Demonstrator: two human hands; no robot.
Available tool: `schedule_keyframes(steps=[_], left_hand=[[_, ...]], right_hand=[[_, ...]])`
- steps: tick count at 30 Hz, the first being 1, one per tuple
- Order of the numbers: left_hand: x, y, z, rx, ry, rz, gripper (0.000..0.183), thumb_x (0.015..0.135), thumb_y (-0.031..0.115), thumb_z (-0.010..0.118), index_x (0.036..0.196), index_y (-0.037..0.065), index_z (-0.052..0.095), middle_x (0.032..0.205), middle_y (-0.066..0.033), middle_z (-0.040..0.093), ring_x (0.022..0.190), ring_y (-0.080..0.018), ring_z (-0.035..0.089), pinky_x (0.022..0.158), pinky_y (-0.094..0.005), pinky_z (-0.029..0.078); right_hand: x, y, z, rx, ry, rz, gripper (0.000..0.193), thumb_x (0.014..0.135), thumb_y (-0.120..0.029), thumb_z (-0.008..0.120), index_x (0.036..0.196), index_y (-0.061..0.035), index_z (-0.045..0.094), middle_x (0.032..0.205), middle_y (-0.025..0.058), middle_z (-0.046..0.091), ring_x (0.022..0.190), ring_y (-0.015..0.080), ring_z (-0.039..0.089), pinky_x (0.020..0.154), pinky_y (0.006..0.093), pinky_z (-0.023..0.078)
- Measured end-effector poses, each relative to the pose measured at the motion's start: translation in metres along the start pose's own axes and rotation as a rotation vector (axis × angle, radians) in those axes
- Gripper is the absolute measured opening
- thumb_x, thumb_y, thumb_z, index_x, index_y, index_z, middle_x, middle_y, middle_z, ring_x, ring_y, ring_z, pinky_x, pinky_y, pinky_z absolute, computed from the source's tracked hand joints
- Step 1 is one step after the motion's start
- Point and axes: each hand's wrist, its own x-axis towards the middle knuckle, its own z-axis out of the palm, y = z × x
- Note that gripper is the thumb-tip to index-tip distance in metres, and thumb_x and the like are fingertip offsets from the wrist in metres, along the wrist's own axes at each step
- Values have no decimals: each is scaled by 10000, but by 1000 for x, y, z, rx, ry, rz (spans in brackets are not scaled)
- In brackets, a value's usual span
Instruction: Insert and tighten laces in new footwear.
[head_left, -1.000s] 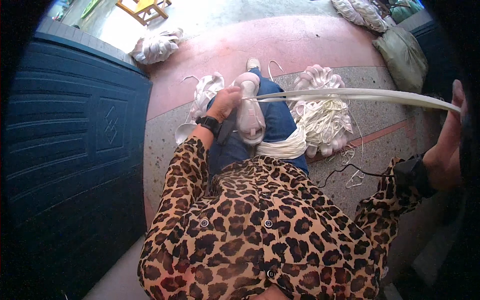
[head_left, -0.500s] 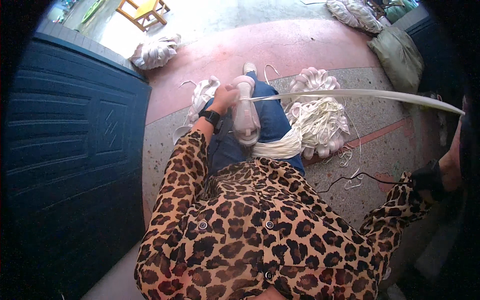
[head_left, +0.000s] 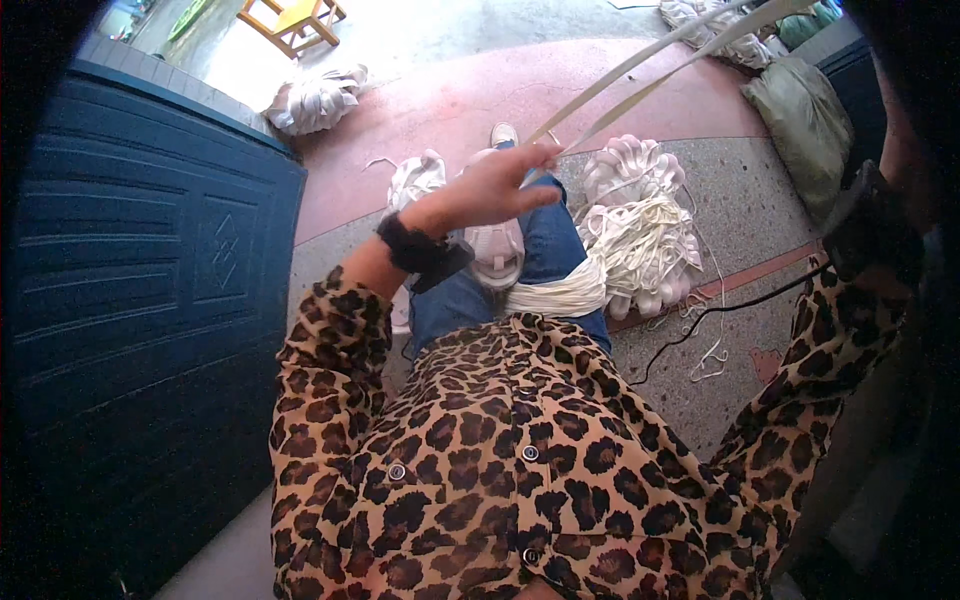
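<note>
A pale pink and white shoe (head_left: 492, 250) rests on my lap between my thighs. My left hand (head_left: 490, 185) reaches over it, thumb apart from the fingers, partly covering the shoe. Two strands of a flat white shoelace (head_left: 640, 85) rise from beside those fingers toward the upper right, one passing at the gap by the thumb. At the dark right rim my right hand (head_left: 897, 115) is raised; its fingers cannot be made out. Across my right thigh lies a bundle of white laces (head_left: 555, 293).
On the floor to the right, tangled laces (head_left: 645, 235) lie over a ring of pale shoes (head_left: 635, 165). More white shoes (head_left: 415, 175) sit left of my legs. A blue door (head_left: 170, 250), a wooden stool (head_left: 300, 25), a white bundle (head_left: 315, 100) and a greenish sack (head_left: 800, 125) stand around.
My left hand has moved from the shoe's left side to above it, rightward. My right hand has risen, swinging the stretched lace from nearly level to steeply upward; two strands now show.
</note>
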Motion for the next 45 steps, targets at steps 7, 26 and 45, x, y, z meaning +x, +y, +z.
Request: schedule_keyframes(steps=[7, 26, 45], left_hand=[[-94, 20, -174, -781, 517, -316, 196, 1044, 199, 520, 874, 116, 569, 696, 39, 479, 607, -94, 472, 572, -253, 416], [-105, -111, 23, -340, 201, -831, 240, 952, 216, 610, 1064, 22, 696, 828, -44, 689, 772, -151, 646, 713, -296, 503], [-105, -107, 67, 391, 302, -684, 301, 945, 268, 499, 927, 70, 725, 929, -205, 700, 904, -410, 675, 797, -503, 536]], right_hand=[[-92, 214, -149, 257, 299, 473, 254, 1008, -150, 549, 1219, -8, 535, 756, -9, 508, 670, 110, 496, 762, 299, 487], [-304, 141, 378, -304, -700, -36, 115, 888, -116, 602, 920, -33, 675, 968, 136, 685, 981, 338, 628, 870, 445, 486], [-285, 140, 419, -802, -706, -398, 124, 796, -158, 596, 843, -94, 691, 903, 67, 649, 986, 250, 579, 849, 411, 415]])
